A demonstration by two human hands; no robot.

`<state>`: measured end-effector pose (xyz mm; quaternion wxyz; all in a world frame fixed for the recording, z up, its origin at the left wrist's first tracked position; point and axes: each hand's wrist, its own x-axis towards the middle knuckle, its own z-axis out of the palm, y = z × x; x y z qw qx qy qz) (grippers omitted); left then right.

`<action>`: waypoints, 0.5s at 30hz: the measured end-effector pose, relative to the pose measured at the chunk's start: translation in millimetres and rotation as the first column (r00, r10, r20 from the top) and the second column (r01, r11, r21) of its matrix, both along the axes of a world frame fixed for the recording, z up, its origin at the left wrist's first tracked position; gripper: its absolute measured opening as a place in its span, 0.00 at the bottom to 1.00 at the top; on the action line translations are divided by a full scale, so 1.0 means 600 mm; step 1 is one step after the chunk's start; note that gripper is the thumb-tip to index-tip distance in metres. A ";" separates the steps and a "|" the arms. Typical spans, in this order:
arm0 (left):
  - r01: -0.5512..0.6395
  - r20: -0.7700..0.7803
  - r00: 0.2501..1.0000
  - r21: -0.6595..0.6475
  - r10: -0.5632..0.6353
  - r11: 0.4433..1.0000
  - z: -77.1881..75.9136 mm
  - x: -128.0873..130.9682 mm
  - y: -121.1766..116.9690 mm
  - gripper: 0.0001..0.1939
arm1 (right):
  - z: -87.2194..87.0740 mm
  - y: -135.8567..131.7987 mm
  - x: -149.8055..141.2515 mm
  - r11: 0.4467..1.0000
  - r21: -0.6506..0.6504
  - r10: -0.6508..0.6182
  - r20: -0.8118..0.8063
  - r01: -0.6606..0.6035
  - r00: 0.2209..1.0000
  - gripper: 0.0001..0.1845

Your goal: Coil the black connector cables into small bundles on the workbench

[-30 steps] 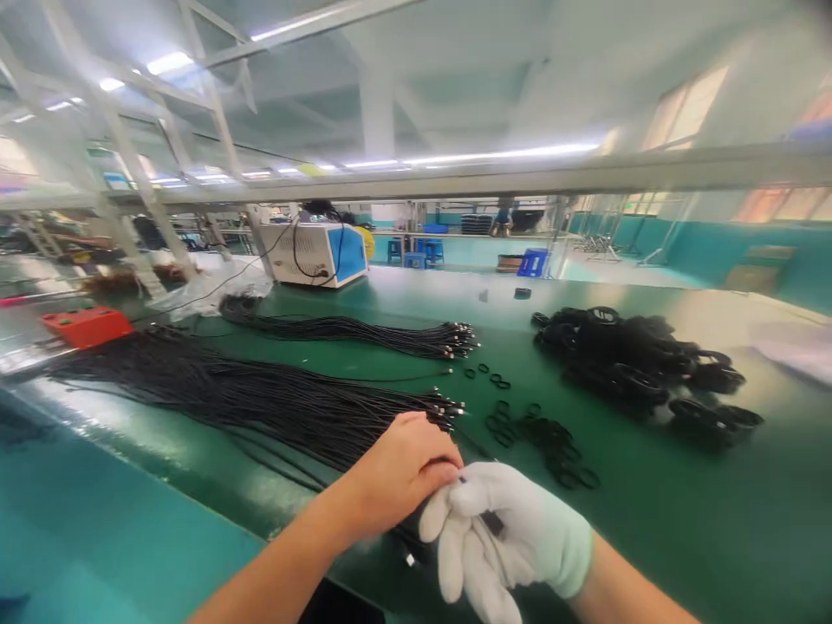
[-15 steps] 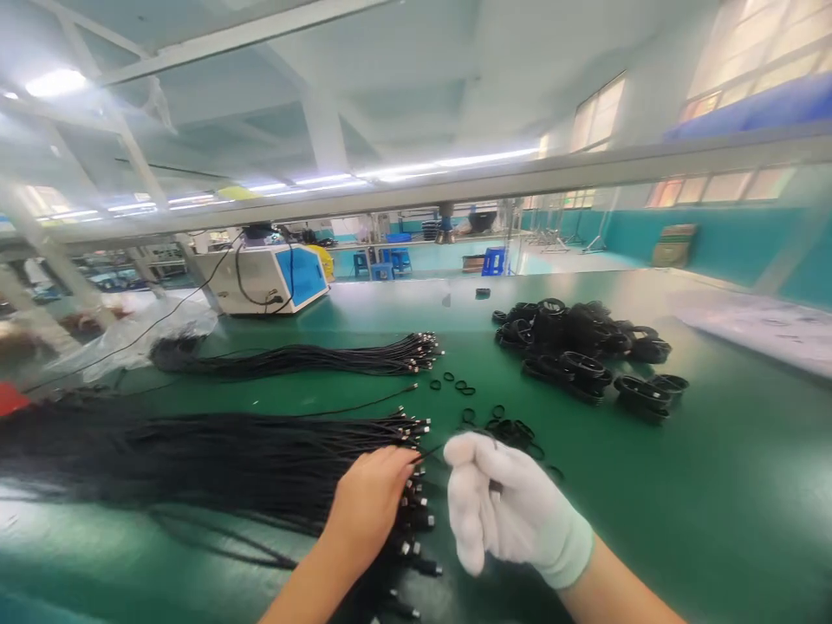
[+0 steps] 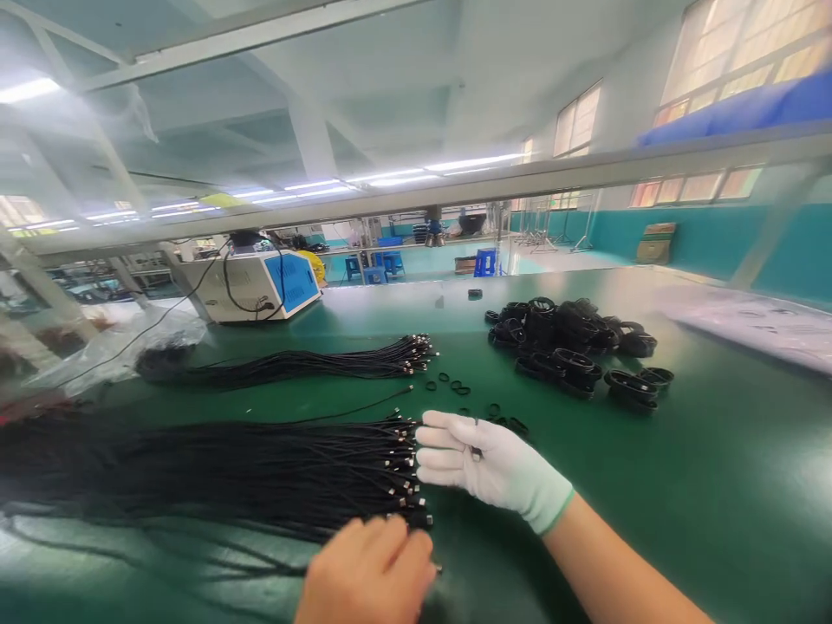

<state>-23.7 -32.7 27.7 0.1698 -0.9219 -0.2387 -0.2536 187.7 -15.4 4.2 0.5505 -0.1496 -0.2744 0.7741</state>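
Black cables [image 3: 227, 472] in a broad flat bundle.
Their metal-tipped plugs [image 3: 404, 489] cluster just left of the gloved right fingers [image 3: 438, 459], beyond the bare left fingers [image 3: 390, 542]; slender lengths stretch leftward, roughly parallel.

Left hand [image 3: 370, 576]: blurred, wrist cut off by lower edge; whatever lies under its curled fingers hidden. Gloved right hand [image 3: 497, 468]: dark spot [image 3: 477, 453] at palm too small to identify; black rings [image 3: 518, 425] partly hidden behind it. Near cable bundle [image 3: 214, 468]: blurred leftward, cut by left edge. Pale sheet [image 3: 760, 325]: cut by right edge.
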 end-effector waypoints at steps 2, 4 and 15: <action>-0.069 -0.003 0.998 -0.098 0.069 0.993 0.049 0.002 0.017 0.11 | -0.003 -0.013 -0.011 0.991 -0.003 0.137 0.029 -0.137 0.990 0.21; -0.094 -0.008 0.995 -0.221 0.095 0.971 0.089 0.008 0.037 0.06 | -0.002 -0.027 -0.025 0.960 0.015 0.277 0.047 -0.278 0.960 0.24; 0.011 0.118 0.988 -0.702 0.101 0.712 0.098 0.052 0.076 0.01 | -0.002 -0.054 -0.070 0.909 0.078 0.409 0.014 -0.408 0.913 0.24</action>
